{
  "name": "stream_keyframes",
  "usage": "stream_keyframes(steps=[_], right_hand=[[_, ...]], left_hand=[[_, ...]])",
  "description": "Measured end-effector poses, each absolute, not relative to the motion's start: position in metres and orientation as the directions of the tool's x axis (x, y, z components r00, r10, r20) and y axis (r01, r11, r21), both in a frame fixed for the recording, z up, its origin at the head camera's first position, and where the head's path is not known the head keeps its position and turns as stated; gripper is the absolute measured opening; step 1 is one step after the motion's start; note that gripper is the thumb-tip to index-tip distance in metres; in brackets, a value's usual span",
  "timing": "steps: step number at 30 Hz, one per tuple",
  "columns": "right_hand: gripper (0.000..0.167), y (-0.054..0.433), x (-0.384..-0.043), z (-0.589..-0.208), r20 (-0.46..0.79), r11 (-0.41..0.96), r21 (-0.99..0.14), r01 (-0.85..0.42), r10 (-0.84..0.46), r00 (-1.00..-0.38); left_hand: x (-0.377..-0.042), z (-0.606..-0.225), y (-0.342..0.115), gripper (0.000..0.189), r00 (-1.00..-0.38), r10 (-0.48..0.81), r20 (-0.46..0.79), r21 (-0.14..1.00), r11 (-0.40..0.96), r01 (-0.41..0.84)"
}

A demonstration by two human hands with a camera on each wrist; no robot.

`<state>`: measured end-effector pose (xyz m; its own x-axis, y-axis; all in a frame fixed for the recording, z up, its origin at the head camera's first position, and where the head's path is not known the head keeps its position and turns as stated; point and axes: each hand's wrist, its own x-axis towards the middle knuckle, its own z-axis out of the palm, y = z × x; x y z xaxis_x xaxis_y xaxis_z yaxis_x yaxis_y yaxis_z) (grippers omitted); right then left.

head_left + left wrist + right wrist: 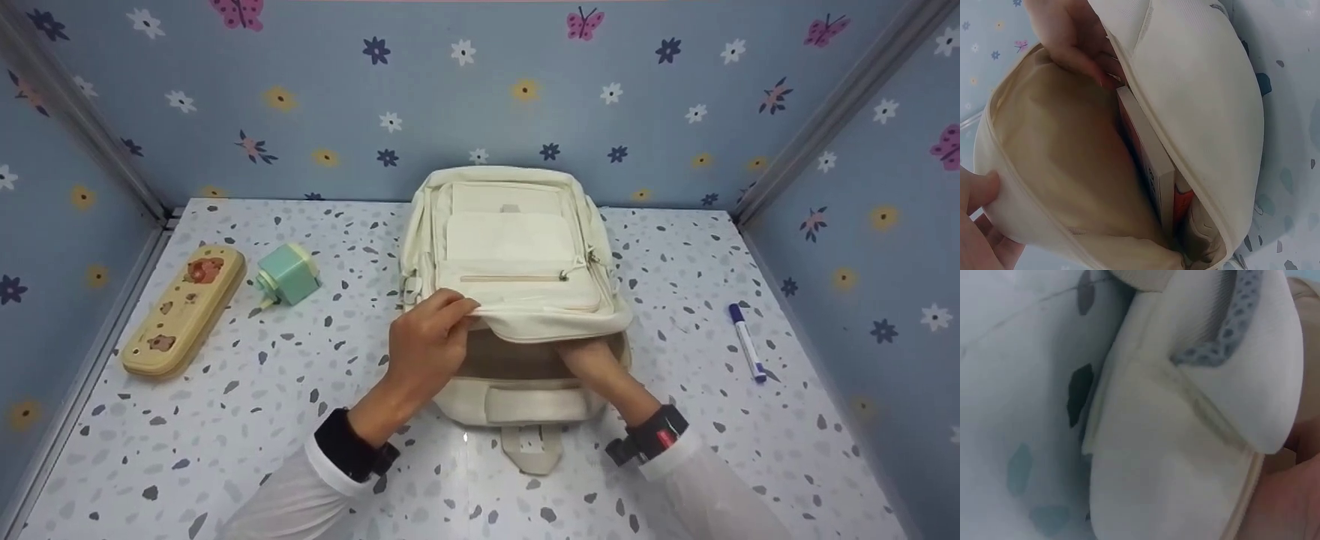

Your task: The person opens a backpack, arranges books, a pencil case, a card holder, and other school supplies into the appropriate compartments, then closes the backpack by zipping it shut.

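1. Tabletop (352, 262), white and scattered with grey and dark terrazzo-like chips, runs up to a pale blue back wall (480, 112).
2. That wall and the matching left wall (45, 240) and right wall (855, 172) carry white, yellow and dark blue flowers; pink butterflies show on the back and right ones. Grey strips (831, 112) line the corners.
3. Mid-table, near the back wall, a cream backpack (510, 240) lies with its main compartment gaping toward the person.
4. The left hand (427, 337) pinches the edge of the backpack's front panel, holding it up.
5. The right hand (589, 364) reaches into the opening; its fingers are mostly hidden, so whether they grip anything cannot be told.
6. Inside the compartment, near the right hand, a book (1148, 157) stands on edge beside something red (1182, 205).
7. On the table's left lie a yellow pencil case (184, 315) and, just beside it, a mint-green boxlike gadget (291, 274).
8. A white marker (746, 341) with a dark blue cap lies well apart, near the right wall.
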<state>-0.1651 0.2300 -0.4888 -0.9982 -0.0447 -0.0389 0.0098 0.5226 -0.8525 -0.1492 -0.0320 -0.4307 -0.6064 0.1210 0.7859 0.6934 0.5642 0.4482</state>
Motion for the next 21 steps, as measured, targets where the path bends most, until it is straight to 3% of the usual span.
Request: stream_keyframes(steps=[3, 8, 11, 17, 21], right_hand=[[0.055, 0.230, -0.148, -0.471, 0.024, 0.619, -0.783, -0.064, -0.073, -0.997], [0.043, 0.246, -0.130, -0.469, 0.088, 0.599, -0.792, -0.116, -0.075, -0.993], [0.032, 0.261, -0.121, -0.470, 0.202, 0.645, -0.736, -0.204, -0.079, -0.976], [0.014, 0.295, -0.115, -0.469, 0.533, 0.756, -0.517, -0.401, -0.082, -0.842], [0.013, 0.315, -0.121, -0.466, 0.596, 0.784, -0.458, -0.419, -0.078, -0.799]], left_hand=[[-0.147, -0.431, -0.032, 0.017, -0.612, 0.125, 0.781, 0.452, 0.563, 0.692], [-0.145, -0.433, -0.032, 0.019, -0.617, 0.128, 0.776, 0.453, 0.568, 0.687], [-0.144, -0.435, -0.031, 0.020, -0.618, 0.130, 0.775, 0.450, 0.573, 0.685], [-0.140, -0.439, -0.031, 0.024, -0.621, 0.146, 0.770, 0.442, 0.580, 0.684], [-0.136, -0.443, -0.031, 0.028, -0.613, 0.165, 0.772, 0.429, 0.576, 0.696]])
